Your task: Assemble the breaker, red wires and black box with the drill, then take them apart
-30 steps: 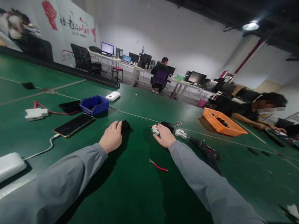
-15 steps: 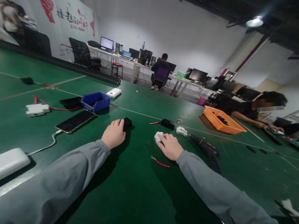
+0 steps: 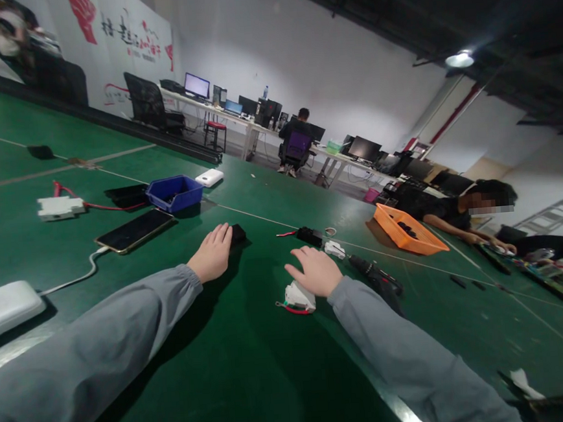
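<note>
My left hand (image 3: 211, 252) is closed against the near side of a small black block (image 3: 238, 234) on the green tabletop, its fingertips partly hidden. Over the table's middle, my right hand (image 3: 315, 270) has its fingers apart and holds nothing. Just below its palm lies a white circuit breaker (image 3: 298, 294), with a short red wire (image 3: 296, 311) along its near edge. Beyond the right hand are a black rectangular block (image 3: 309, 237), a red lead (image 3: 286, 234) and a second white breaker (image 3: 334, 249). A black power screwdriver (image 3: 374, 275) rests to the right, its bit pointing at that breaker.
Left of me are a blue bin (image 3: 175, 193), a phone (image 3: 135, 230), a white power bank (image 3: 6, 309) with a cable, and a wired white breaker (image 3: 60, 207). An orange basket (image 3: 407, 230) stands to the right, near a co-worker (image 3: 457, 216) at the table.
My right hand has let go of the white circuit breaker, which now lies nearer to me by the red wire. The hand has lifted and opened. My left hand stays at the black block.
</note>
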`<state>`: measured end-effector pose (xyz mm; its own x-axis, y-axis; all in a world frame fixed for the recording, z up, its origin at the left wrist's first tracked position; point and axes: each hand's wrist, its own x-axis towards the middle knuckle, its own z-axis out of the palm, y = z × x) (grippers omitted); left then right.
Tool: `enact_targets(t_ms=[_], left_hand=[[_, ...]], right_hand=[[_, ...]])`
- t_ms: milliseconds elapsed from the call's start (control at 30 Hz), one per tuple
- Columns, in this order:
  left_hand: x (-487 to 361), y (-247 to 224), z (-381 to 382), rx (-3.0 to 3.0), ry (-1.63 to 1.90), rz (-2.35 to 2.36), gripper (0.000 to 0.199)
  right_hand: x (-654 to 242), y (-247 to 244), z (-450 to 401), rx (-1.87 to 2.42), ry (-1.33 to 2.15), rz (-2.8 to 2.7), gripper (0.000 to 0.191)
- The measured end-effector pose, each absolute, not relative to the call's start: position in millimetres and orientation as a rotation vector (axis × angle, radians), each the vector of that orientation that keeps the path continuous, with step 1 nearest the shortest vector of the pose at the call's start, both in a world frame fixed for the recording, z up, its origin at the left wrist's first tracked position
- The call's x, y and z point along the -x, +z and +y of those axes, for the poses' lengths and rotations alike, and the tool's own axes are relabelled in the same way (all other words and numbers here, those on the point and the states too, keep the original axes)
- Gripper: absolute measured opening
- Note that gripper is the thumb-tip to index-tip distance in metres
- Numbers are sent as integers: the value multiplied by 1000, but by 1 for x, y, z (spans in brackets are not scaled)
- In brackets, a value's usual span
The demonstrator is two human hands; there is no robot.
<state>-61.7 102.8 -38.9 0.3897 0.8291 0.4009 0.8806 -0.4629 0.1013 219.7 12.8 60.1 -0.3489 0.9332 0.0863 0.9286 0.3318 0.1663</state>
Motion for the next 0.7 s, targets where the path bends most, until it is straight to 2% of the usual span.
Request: enact_targets(t_ms=[233,367,533,700], left_hand=[[63,-36,105,2487,-639,-1680,80],[63,-28,101,2473,-647,-1688,75],[62,-21,96,2484,-659,-1651,71],[61,-20,94,2477,-648,-1659,70]], right_hand=[[-220,29,117,-1886,433,2412,36],[-217,19,144,-1859,398,2423,31],[-202,14,142,-1813,317,2468,25],[-190,22,98,-1706,135,2544,22]])
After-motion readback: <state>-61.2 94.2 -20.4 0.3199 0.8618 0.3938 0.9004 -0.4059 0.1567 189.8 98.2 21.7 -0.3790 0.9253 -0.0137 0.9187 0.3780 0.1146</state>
